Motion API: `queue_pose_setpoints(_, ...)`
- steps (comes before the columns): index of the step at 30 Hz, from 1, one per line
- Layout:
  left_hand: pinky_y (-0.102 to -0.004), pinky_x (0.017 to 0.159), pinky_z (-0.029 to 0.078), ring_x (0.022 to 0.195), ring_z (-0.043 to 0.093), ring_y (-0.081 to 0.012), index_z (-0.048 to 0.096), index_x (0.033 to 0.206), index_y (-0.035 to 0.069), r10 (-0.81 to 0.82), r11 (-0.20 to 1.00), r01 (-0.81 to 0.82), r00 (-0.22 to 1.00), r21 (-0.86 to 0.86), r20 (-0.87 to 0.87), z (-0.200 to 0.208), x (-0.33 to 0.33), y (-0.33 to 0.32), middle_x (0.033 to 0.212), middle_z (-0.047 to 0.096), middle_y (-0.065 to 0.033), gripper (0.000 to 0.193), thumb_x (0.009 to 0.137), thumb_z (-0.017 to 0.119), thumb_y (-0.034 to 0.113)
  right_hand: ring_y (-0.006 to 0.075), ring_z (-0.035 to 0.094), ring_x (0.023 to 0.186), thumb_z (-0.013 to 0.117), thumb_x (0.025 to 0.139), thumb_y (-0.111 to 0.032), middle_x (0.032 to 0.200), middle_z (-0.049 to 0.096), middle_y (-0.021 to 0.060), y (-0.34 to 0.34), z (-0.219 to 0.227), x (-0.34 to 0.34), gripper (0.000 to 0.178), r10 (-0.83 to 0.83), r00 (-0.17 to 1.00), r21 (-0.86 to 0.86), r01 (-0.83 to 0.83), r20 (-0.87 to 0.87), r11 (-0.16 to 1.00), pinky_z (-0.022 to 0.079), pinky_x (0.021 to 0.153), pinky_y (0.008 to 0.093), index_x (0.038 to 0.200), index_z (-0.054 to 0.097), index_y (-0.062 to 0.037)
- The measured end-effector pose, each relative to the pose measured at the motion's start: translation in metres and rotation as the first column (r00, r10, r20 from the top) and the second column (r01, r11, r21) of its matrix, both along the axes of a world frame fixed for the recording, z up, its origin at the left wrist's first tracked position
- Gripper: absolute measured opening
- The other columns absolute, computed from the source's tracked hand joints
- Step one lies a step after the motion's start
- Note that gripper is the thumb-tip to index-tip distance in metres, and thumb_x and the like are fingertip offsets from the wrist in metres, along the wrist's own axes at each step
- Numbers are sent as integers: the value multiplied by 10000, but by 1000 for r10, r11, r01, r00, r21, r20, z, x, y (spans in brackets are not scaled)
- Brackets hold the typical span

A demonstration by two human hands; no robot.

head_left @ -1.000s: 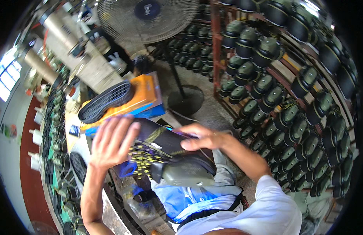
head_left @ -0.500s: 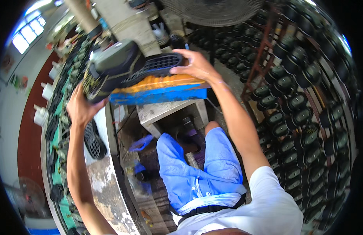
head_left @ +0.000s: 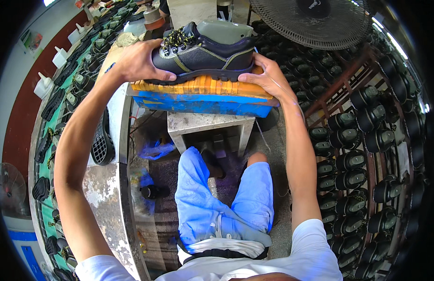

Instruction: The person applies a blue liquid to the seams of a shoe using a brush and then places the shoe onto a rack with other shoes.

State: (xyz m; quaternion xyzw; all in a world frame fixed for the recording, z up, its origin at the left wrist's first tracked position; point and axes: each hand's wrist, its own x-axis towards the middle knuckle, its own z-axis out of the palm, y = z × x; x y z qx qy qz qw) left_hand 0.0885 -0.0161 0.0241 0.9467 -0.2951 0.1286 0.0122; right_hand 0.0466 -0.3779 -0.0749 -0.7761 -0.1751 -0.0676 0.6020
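Note:
A black low-cut shoe (head_left: 203, 57) with yellow stitching and yellow-black laces stands upright, with a grey-green last (head_left: 224, 31) filling its opening. Under it runs a black rubber sole (head_left: 205, 75), pressed between the shoe and an orange-topped, blue-sided block (head_left: 203, 106). My left hand (head_left: 141, 63) closes round the toe end, thumb along the sole's edge. At the heel, my right hand (head_left: 269, 78) grips the other end, its thumb also on the sole. The underside of the sole is hidden.
A loose black sole (head_left: 103, 140) lies on the worn bench (head_left: 107, 189) at left. Beyond it, a green conveyor (head_left: 57, 100) carries shoes and soles, with white bottles (head_left: 42, 86) alongside. Racks of shoes (head_left: 348, 164) fill the right. A large fan (head_left: 310, 28) stands at the far right.
The shoe, earlier tilted in my left hand beside the separate sole in my right, now sits upright on that sole over the block. Both hands have moved right in view.

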Motion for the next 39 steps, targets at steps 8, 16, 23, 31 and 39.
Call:
queue_pose_setpoints(8, -468, 901, 563, 940, 741, -370, 705, 1135, -11, 10, 999, -7, 998, -46, 69, -8, 3, 4, 962, 745, -209, 945, 614, 842, 765, 198, 686, 1141, 954, 754, -198, 1319, 711, 146, 0, -7, 12, 807, -13, 999, -58, 16, 35, 998, 530, 1039, 339, 1440, 600, 33)
queue_pose_setpoints(16, -440, 1230, 404, 1402, 551, -300, 403, 1605, 9, -412, 807, 83, 788, -584, -457, -26, 48, 81, 1531, 555, -208, 911, 913, 816, 433, 216, 666, 1185, 911, 796, -167, 1328, 691, 178, -3, -3, 9, 725, 29, 999, -17, -30, -41, 999, 506, 1073, 350, 1414, 595, 41)
queue_pose_setpoints(23, -388, 1173, 477, 1296, 629, -243, 446, 1592, 21, -504, 645, 85, 794, -759, -340, -48, 29, 81, 1420, 651, -168, 841, 882, 838, 245, 240, 651, 1215, 927, 764, -199, 1325, 689, 173, 3, -1, 11, 736, 13, 999, -48, -14, -33, 999, 472, 1116, 374, 1388, 611, 30)
queue_pose_setpoints(31, -382, 1083, 563, 1184, 703, -252, 509, 1558, 50, -355, 849, 178, 889, -497, -289, -30, 41, 79, 1289, 725, -153, 778, 870, 815, 245, 238, 615, 1260, 930, 768, -236, 1341, 676, 143, 2, -1, 9, 757, 2, 999, -58, -5, -44, 998, 437, 1144, 376, 1402, 603, 17)
queue_pose_setpoints(39, -474, 1066, 530, 1187, 674, -446, 612, 1347, -106, -35, 984, 47, 997, 174, -74, -5, 22, 1, 1276, 672, -323, 1129, 778, 654, 868, 233, 614, 1251, 903, 809, -275, 1337, 676, 136, -11, -9, 13, 755, -9, 1000, -107, 12, 22, 994, 434, 1138, 362, 1425, 583, 24)
